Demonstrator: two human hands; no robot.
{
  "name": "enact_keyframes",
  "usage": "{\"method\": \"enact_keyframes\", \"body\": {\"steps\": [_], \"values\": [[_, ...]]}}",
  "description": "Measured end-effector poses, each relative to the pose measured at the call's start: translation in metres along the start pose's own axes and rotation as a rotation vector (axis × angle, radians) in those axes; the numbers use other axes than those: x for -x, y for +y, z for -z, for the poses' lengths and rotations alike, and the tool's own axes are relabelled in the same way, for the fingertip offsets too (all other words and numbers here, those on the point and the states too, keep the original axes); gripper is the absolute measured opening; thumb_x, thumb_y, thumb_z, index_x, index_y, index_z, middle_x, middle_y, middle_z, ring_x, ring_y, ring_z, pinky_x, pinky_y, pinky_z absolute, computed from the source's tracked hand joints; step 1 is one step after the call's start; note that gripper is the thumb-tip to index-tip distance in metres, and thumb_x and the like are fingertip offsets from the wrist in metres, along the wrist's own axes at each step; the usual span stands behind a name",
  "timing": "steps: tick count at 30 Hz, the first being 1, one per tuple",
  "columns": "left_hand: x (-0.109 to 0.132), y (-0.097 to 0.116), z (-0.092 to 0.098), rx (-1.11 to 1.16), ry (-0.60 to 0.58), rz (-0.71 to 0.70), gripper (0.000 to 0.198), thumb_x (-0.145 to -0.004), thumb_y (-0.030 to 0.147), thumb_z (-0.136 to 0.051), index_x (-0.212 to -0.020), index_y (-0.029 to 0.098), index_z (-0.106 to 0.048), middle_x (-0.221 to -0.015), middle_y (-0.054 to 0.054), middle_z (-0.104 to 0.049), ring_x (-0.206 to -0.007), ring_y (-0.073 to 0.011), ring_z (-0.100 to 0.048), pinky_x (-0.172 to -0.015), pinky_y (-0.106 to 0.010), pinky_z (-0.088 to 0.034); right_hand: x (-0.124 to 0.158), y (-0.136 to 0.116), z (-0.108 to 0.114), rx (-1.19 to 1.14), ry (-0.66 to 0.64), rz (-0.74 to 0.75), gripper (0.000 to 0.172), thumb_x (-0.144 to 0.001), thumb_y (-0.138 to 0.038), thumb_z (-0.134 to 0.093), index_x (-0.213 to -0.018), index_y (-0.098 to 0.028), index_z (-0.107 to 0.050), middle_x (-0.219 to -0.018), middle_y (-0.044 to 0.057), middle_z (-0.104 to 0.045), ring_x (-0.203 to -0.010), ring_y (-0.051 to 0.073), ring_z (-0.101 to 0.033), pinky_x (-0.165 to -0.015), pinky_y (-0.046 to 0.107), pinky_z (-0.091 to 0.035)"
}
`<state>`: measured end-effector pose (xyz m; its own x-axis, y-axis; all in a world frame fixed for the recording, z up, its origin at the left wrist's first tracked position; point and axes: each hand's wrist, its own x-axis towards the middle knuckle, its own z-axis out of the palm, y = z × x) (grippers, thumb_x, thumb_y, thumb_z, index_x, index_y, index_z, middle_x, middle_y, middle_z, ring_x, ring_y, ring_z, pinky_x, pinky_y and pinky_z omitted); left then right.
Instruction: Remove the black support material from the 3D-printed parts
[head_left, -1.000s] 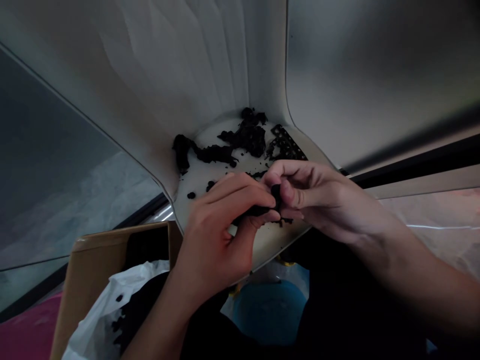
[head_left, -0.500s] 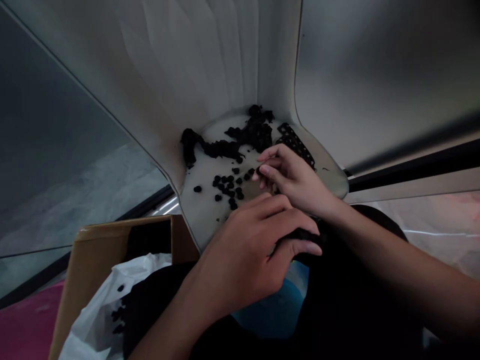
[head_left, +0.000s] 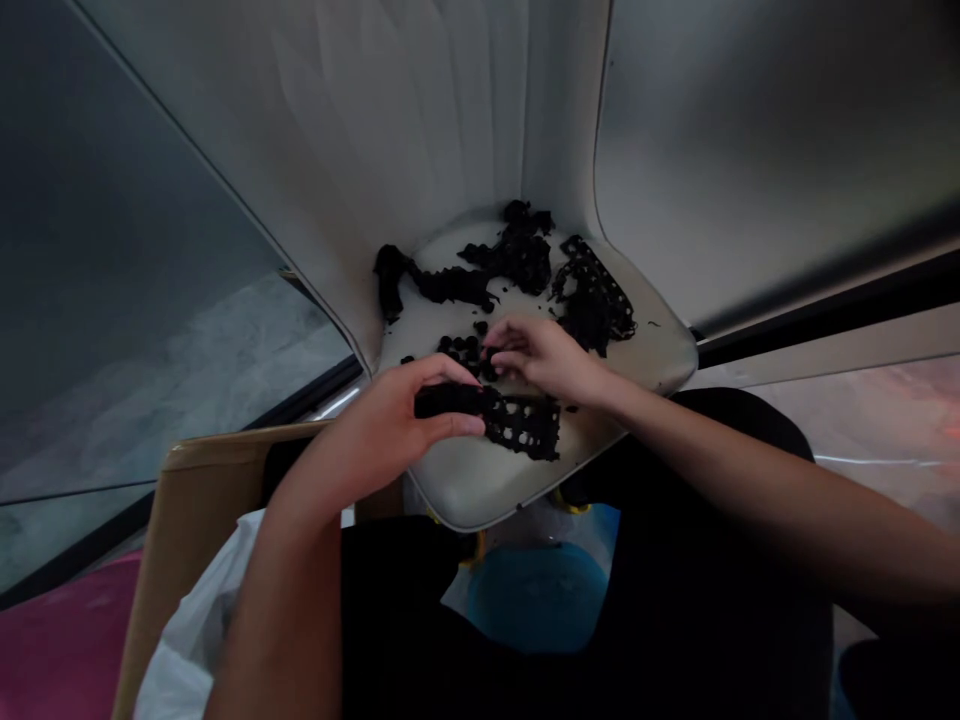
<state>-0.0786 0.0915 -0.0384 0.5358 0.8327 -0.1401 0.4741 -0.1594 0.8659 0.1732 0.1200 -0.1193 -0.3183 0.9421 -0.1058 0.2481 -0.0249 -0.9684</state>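
Observation:
My left hand (head_left: 390,420) grips a black perforated strip (head_left: 523,425) between thumb and fingers, over the front of a pale chair seat (head_left: 469,490). Just above that strip, my right hand (head_left: 547,358) pinches a small round black piece (head_left: 491,365). More such black pieces (head_left: 456,346) lie clustered on the seat beside it, partly hidden by my hands. Behind them are a ragged black strip (head_left: 450,286) with a curled end and a crumpled black scrap (head_left: 525,258). Another perforated black sheet (head_left: 596,295) rests to the right of my right hand.
The tall chair back (head_left: 420,110) rises behind the seat. A cardboard box (head_left: 195,500) with a white plastic bag (head_left: 195,630) stands at lower left, near something pink (head_left: 60,640). A blue object (head_left: 536,600) is below, between my black-clothed legs.
My left hand has moved forward and left, bringing the perforated strip over the seat. My right hand has shifted slightly down and left among the small pieces. The view has tilted slightly.

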Motion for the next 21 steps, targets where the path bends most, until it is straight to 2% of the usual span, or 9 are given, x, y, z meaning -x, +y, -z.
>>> {"method": "enact_keyframes", "body": {"steps": [2, 5, 7, 11, 14, 17, 21], "values": [[0.004, -0.006, 0.004, -0.039, -0.011, -0.006, 0.023, -0.092, 0.036, -0.089, -0.112, 0.028, -0.082, -0.115, -0.004, -0.086, -0.104, -0.0263, -0.082, -0.089, -0.038, -0.066, 0.000, -0.001, 0.001, -0.085, -0.036, -0.015, 0.017, -0.096, -0.032, -0.076, -0.107, -0.020, -0.072, -0.103, 0.009, -0.083, -0.075, 0.018, -0.075, -0.068, 0.033, -0.060], [0.006, -0.007, 0.003, -0.038, 0.064, -0.005, 0.016, -0.096, 0.029, -0.082, -0.112, 0.028, -0.081, -0.113, -0.004, -0.086, -0.105, -0.0256, -0.082, -0.086, -0.036, -0.065, 0.005, -0.011, 0.006, -0.247, -0.069, -0.010, 0.027, -0.099, -0.040, -0.080, -0.111, -0.017, -0.076, -0.104, 0.011, -0.086, -0.076, 0.015, -0.077, -0.069, 0.029, -0.061], [0.005, -0.003, -0.001, -0.016, 0.132, -0.012, 0.015, -0.098, 0.027, -0.079, -0.113, 0.027, -0.081, -0.112, -0.004, -0.086, -0.106, -0.0257, -0.081, -0.085, -0.035, -0.064, 0.010, -0.021, 0.011, -0.383, -0.079, -0.002, 0.028, -0.099, -0.041, -0.085, -0.110, -0.016, -0.079, -0.104, 0.009, -0.087, -0.077, 0.012, -0.077, -0.071, 0.025, -0.060], [0.001, 0.012, -0.015, -0.035, 0.248, -0.040, 0.015, -0.101, 0.035, -0.079, -0.114, 0.026, -0.079, -0.113, -0.004, -0.086, -0.108, -0.0258, -0.081, -0.088, -0.036, -0.063, 0.020, -0.037, 0.017, -0.561, -0.109, 0.027, 0.028, -0.094, -0.040, -0.094, -0.104, -0.018, -0.079, -0.094, 0.004, -0.087, -0.076, 0.010, -0.075, -0.070, 0.020, -0.058], [-0.003, 0.023, -0.028, -0.037, 0.379, -0.143, 0.019, -0.100, 0.036, -0.084, -0.115, 0.026, -0.077, -0.114, -0.003, -0.085, -0.110, -0.0236, -0.080, -0.093, -0.035, -0.064, 0.025, -0.045, 0.018, -0.639, -0.119, 0.035, 0.036, -0.085, -0.040, -0.101, -0.099, -0.018, -0.078, -0.086, 0.002, -0.084, -0.072, 0.009, -0.073, -0.069, 0.019, -0.057], [-0.007, 0.032, -0.041, -0.065, 0.495, -0.256, 0.020, -0.099, 0.032, -0.086, -0.115, 0.027, -0.075, -0.114, -0.001, -0.084, -0.109, -0.0225, -0.080, -0.095, -0.036, -0.065, 0.029, -0.049, 0.019, -0.677, -0.108, 0.042, 0.039, -0.082, -0.044, -0.103, -0.098, -0.018, -0.077, -0.083, -0.001, -0.080, -0.067, 0.007, -0.068, -0.067, 0.019, -0.055], [-0.011, 0.039, -0.049, -0.123, 0.537, -0.339, 0.015, -0.102, 0.028, -0.082, -0.114, 0.030, -0.073, -0.114, 0.002, -0.084, -0.105, -0.0210, -0.080, -0.097, -0.040, -0.064, 0.033, -0.050, 0.024, -0.652, -0.084, 0.061, 0.040, -0.081, -0.048, -0.103, -0.097, -0.021, -0.079, -0.081, -0.002, -0.075, -0.067, 0.009, -0.065, -0.068, 0.022, -0.055]]}}
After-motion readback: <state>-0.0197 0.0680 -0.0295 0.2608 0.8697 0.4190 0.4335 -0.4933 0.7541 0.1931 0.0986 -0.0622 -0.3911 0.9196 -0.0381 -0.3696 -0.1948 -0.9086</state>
